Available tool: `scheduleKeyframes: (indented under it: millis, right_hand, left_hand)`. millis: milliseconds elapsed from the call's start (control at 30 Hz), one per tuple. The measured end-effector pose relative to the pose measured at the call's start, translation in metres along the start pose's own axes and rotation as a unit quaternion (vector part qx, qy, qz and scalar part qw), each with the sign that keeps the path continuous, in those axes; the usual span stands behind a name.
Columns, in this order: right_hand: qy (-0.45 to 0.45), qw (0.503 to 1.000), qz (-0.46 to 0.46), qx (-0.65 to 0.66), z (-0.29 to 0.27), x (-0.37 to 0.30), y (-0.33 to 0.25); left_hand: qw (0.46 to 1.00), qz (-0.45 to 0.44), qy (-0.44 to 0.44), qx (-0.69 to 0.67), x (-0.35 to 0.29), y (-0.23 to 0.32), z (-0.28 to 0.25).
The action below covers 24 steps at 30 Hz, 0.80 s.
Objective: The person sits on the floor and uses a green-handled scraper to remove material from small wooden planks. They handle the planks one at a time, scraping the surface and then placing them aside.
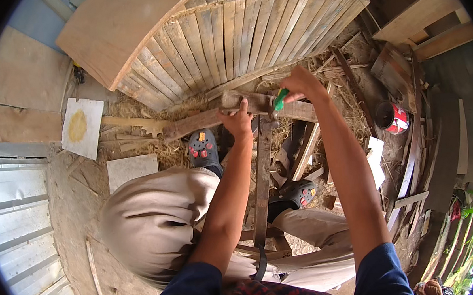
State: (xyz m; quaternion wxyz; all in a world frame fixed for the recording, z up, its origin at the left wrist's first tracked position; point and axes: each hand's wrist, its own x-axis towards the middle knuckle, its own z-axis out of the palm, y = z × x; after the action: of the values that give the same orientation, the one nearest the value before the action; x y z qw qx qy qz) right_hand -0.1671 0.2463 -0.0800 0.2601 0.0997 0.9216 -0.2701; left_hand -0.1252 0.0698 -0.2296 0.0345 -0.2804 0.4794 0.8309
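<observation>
Ahead of you, the largest thing is a curved, slatted wooden structure (226,43), with a broad brown panel (128,30) lying over its left part. Near it, between your feet and the slats, is the wooden crosspiece (298,109) you have in hand, running left to right; a long bar (263,184) comes back from it toward your lap, probably bracing the work from your side. Straw-like shavings lie beneath. Your clogs (203,149) stand on either side of that bar, likely giving you a steady, close seat over the joint.

Your left hand (238,123) is on the crosspiece left of the bar, its fingers partly curled at the near edge with the thumb set apart, seemingly to keep the wood from shifting; how hard they press, you cannot tell. Well off to the right, a red can (398,119) lies tipped. Your right hand (303,87) has its fingers closed around a green-handled tool (281,99), angled down to the crosspiece near the bar, perhaps for control; its working end is too small to make out.
</observation>
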Motion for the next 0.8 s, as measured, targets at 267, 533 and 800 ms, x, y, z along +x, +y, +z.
scheduleKeyframes:
  millis: [267, 533, 800]
  right_hand:
    - [-0.039, 0.975, 0.191, 0.106, -0.029, 0.025, -0.041]
    - [-0.07, 0.968, 0.192, 0.147, -0.031, 0.032, -0.03]
    - [0.026, 0.978, 0.108, 0.177, -0.016, 0.028, -0.022]
  left_hand:
    - [0.999, -0.015, -0.011, -0.032, 0.002, -0.001, -0.006]
    - [0.999, -0.018, 0.005, -0.039, -0.003, -0.002, -0.009]
    - [0.999, -0.015, -0.043, -0.01, 0.013, -0.012, -0.021]
